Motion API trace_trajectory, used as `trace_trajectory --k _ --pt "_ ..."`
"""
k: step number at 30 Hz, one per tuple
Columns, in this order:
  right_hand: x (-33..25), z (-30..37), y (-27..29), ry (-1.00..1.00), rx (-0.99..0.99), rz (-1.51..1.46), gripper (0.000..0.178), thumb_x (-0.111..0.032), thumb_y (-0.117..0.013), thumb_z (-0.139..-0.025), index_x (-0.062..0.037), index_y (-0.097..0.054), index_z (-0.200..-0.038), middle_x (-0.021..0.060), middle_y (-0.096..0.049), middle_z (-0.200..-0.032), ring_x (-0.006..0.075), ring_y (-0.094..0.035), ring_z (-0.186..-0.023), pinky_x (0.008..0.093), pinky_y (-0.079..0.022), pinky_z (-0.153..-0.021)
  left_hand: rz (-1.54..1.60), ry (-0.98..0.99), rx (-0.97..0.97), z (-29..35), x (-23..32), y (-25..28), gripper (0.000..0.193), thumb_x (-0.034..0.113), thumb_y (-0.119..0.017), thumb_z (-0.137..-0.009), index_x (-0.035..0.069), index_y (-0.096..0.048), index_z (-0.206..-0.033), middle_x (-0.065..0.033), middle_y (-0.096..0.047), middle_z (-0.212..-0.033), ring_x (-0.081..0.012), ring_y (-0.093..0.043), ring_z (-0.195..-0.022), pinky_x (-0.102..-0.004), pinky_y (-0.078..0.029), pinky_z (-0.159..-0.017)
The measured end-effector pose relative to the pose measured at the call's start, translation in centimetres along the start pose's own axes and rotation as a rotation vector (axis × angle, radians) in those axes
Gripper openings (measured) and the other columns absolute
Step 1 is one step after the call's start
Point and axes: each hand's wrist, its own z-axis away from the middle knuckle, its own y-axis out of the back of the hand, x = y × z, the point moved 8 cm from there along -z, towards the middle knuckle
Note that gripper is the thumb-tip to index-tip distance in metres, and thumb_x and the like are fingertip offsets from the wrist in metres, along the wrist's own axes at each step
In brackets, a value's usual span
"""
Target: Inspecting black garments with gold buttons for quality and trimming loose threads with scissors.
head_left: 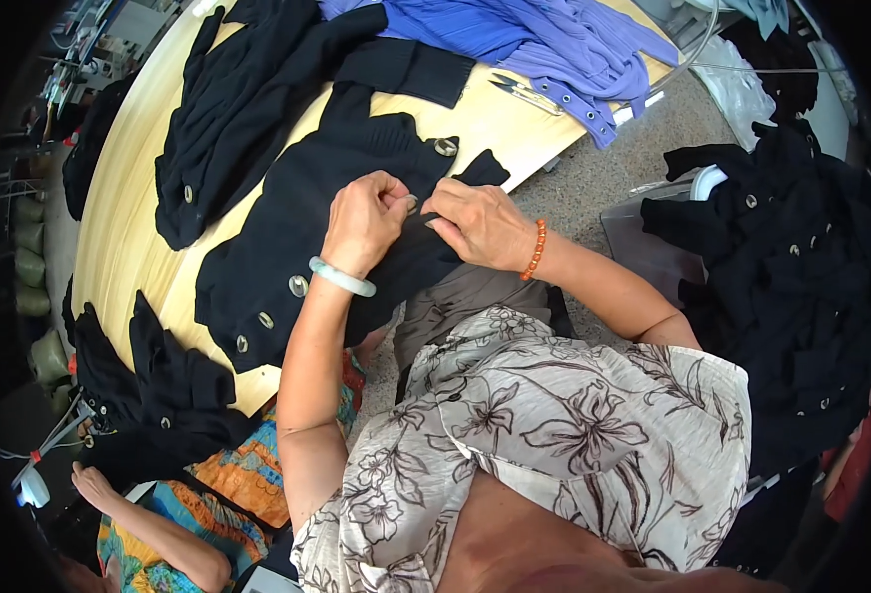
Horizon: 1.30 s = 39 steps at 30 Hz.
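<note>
A black knit garment (pixel 297 227) with several shiny oval buttons (pixel 298 286) lies spread over the table's near edge and partly over my lap. My left hand (pixel 364 219) is closed in a pinch at the garment's front edge, beside a small shiny piece that looks like a button. Just to its right, my right hand (pixel 482 223) pinches a dark bit of the same knit between thumb and forefinger. The two sets of fingertips are close together but apart. Another button (pixel 445 147) shows on the garment beyond my hands.
On the pale wooden table (pixel 144 232) lie another black garment (pixel 248 119), a purple garment with eyelets (pixel 593 69) and thread snips (pixel 526 93). More black garments (pixel 786 277) are heaped over a bin at right. A co-worker's hand (pixel 94 486) is at lower left, by black garments.
</note>
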Motion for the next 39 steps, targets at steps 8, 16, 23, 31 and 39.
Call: trace_trajectory --k 8,16,23,31,39 --pt "-1.2 -1.5 2.0 -0.054 0.182 -0.113 0.036 0.001 -0.070 -0.076 -0.0071 -0.058 -0.108 0.0077 -0.066 -0.087 0.0216 -0.058 -0.055 0.0333 -0.047 -0.052 0.686 0.172 -0.004 0.7 -2.0 -0.4 0.010 0.007 -0.073 -0.082 -0.002 -0.070 -0.086 -0.0047 -0.069 -0.078 -0.0068 -0.060 -0.068 -0.0208 -0.047 -0.061" --pt "-0.7 -1.0 0.1 -0.047 -0.031 0.033 0.037 -0.009 -0.068 -0.078 -0.0005 -0.056 -0.111 0.0149 -0.059 -0.091 0.0346 -0.063 -0.077 0.0408 -0.053 -0.067 0.335 -0.208 -0.077 3.0 0.6 0.3 0.039 0.018 -0.077 -0.077 -0.007 -0.066 -0.104 -0.0128 -0.066 -0.084 -0.0190 -0.065 -0.077 -0.0299 -0.052 -0.071" --pt "-1.1 -1.9 -0.2 -0.029 -0.236 -0.009 0.029 -0.004 -0.062 -0.083 0.0022 -0.057 -0.111 0.0177 -0.058 -0.092 0.0381 -0.061 -0.081 0.0442 -0.050 -0.069 0.137 -0.236 0.133 3.9 -0.1 0.5 0.022 0.001 -0.064 -0.079 -0.002 -0.070 -0.100 -0.0174 -0.066 -0.086 -0.0329 -0.065 -0.074 -0.0364 -0.051 -0.067" --pt "-0.8 -1.6 0.2 0.089 -0.008 -0.107 0.022 0.007 -0.055 -0.078 0.0013 -0.063 -0.098 0.0153 -0.057 -0.086 0.0374 -0.061 -0.078 0.0427 -0.049 -0.067 0.191 -0.176 0.110 3.3 -0.5 0.7 0.016 0.002 -0.061 -0.079 0.000 -0.070 -0.092 -0.0172 -0.066 -0.084 -0.0340 -0.064 -0.072 -0.0374 -0.050 -0.066" --pt "0.4 -0.1 1.5 0.032 -0.115 0.101 0.021 -0.024 -0.067 -0.086 -0.0041 -0.065 -0.094 0.0091 -0.064 -0.086 0.0306 -0.064 -0.076 0.0393 -0.050 -0.063 0.039 -0.168 0.123 3.0 -0.5 0.8 0.015 0.014 -0.072 -0.079 0.001 -0.068 -0.086 -0.0149 -0.067 -0.085 -0.0343 -0.064 -0.074 -0.0373 -0.050 -0.065"
